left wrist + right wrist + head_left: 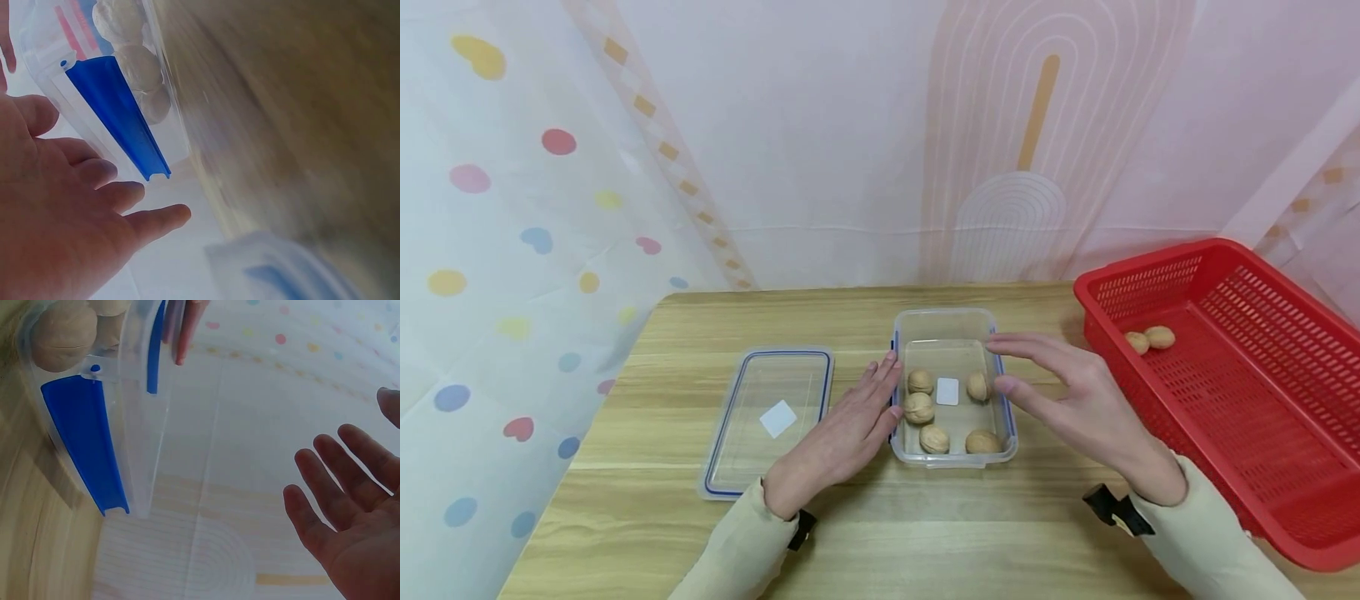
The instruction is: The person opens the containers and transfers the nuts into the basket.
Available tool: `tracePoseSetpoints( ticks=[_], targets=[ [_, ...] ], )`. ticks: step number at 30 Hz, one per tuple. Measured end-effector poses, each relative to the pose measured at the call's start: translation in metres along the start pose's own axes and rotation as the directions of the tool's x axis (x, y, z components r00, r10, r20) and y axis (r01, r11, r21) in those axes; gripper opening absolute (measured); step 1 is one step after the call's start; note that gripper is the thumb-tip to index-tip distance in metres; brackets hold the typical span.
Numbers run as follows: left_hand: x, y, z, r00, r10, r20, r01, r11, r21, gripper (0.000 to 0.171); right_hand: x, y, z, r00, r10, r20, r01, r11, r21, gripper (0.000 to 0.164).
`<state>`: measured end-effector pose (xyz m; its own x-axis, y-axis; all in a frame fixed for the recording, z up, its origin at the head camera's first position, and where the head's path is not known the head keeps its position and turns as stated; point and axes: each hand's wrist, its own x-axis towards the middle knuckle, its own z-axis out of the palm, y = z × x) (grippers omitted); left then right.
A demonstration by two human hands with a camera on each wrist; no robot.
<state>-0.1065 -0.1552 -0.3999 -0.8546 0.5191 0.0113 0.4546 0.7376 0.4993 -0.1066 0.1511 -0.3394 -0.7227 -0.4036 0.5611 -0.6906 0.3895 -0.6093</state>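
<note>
Tabletop (925, 525) of pale wood, patterned cloth (820, 150) behind; left hand (844, 432), right hand (1086, 404) both unclenched

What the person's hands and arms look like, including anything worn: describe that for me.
The left hand and right hand wear no gloves, and no rings show. Plain cream sleeves, left sleeve and right sleeve, reach the wrists. A small black piece sits by the left cuff, another black piece by the right.
</note>
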Motion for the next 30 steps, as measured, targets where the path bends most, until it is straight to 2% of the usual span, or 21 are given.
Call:
tracePoseSetpoints(
  ticks=[6,13,15,23,27,30],
  targets=[
    [0.001,-0.003,0.0,1.0,0.003,0.002,-0.003,1.0,-0.017,0.061,0.012,0.011,0.013,0.996,-0.033,0.082,0.036,0.998,-0.041,0.05],
    [0.0,-0.003,0.0,1.0,-0.001,-0.001,0.001,1.0,-0.025,0.061,0.025,0.018,0.027,0.977,0.017,0.211,0.003,0.995,-0.096,0.053],
    [0.0,-0.003,0.0,1.0,0.002,-0.004,-0.002,1.0,-0.024,0.061,0.029,0.021,0.031,0.971,0.01,0.239,0.014,0.995,-0.096,0.054],
    [0.001,-0.005,0.0,1.0,0.007,-0.011,-0.007,1.0,-0.03,0.061,0.04,0.036,0.049,0.953,-0.089,0.29,0.137,0.979,-0.149,0.054],
    [0.0,-0.004,0.001,1.0,0.005,-0.009,-0.005,0.999,-0.039,0.061,0.044,0.042,0.056,0.943,-0.09,0.321,0.154,0.972,-0.179,0.057],
    [0.0,-0.004,0.002,1.0,-0.008,-0.001,0.008,0.999,-0.041,0.061,0.047,0.046,0.061,0.934,-0.061,0.352,0.14,0.969,-0.205,0.058]
  ],
)
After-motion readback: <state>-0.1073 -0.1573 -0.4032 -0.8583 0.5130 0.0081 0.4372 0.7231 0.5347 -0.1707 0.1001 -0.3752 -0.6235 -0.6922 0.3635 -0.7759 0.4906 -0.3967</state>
